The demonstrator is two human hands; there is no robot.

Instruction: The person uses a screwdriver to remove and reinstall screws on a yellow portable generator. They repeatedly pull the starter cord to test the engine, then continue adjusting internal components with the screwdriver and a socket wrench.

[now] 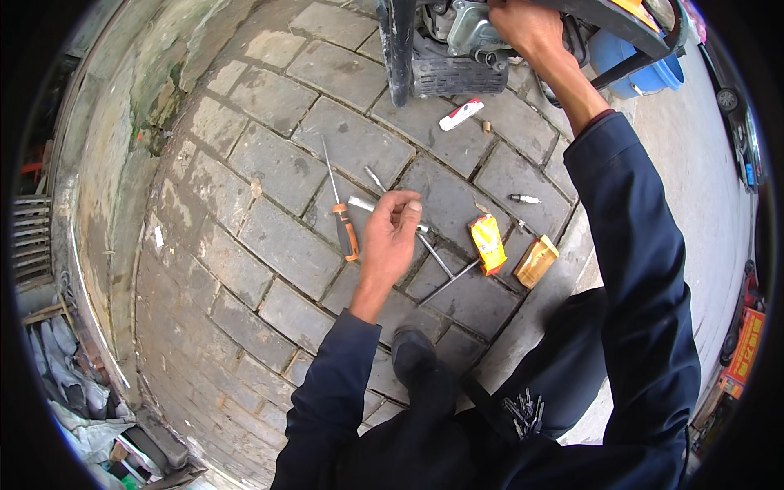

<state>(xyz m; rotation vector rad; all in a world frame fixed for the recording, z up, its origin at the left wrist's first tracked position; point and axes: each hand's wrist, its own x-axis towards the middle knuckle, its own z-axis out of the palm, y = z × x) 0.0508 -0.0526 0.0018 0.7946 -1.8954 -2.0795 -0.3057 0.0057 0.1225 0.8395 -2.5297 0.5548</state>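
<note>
My left hand [392, 237] hovers over the paving with its fingers curled and the thumb pressed toward them; whatever they may hold is hidden. Beneath it lie metal T-handle wrenches [449, 283], partly covered by the hand. An orange and black screwdriver [346, 233] rests just left of it. Up at the top edge, my right hand [525, 26] reaches into the machine's engine [475, 31], its fingers hidden. On the paving to the right lie a spark plug [525, 198], a yellow and red packet [488, 245] and an opened golden-brown box [536, 261].
A black metal frame [399, 49] surrounds the engine. Near it are a red and white small box [461, 114] and a brown cylinder [487, 126]. A blue bucket [653, 79] stands behind my right arm. A mossy wall [122, 163] runs along the left; parked cars line the far right.
</note>
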